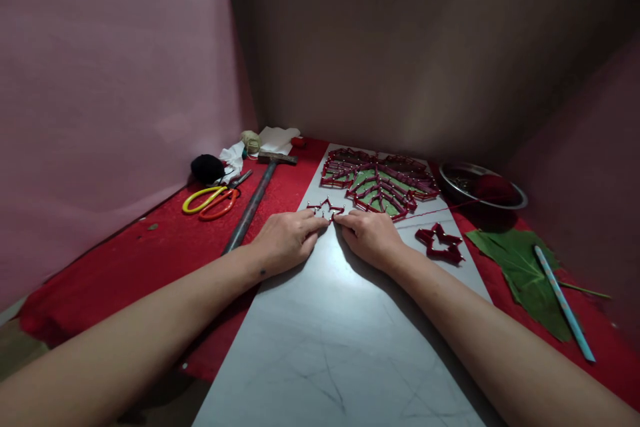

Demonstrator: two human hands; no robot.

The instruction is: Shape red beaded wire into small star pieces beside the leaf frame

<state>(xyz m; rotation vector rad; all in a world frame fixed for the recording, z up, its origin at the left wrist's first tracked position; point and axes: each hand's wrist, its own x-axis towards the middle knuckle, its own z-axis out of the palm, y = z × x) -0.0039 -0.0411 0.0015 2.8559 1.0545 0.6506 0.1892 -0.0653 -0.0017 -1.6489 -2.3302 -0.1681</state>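
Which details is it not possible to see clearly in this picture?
All in the head view:
Hammer: lower end of its handle, hidden behind the left forearm.
White board: near end, cut off by the bottom edge.
Left hand and right hand: whether fingertips pinch anything, too small to tell.

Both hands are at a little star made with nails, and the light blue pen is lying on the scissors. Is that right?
Not quite: the light blue pen is lying across the green leaf, as the head view shows. The left hand and right hand are indeed at a little star.
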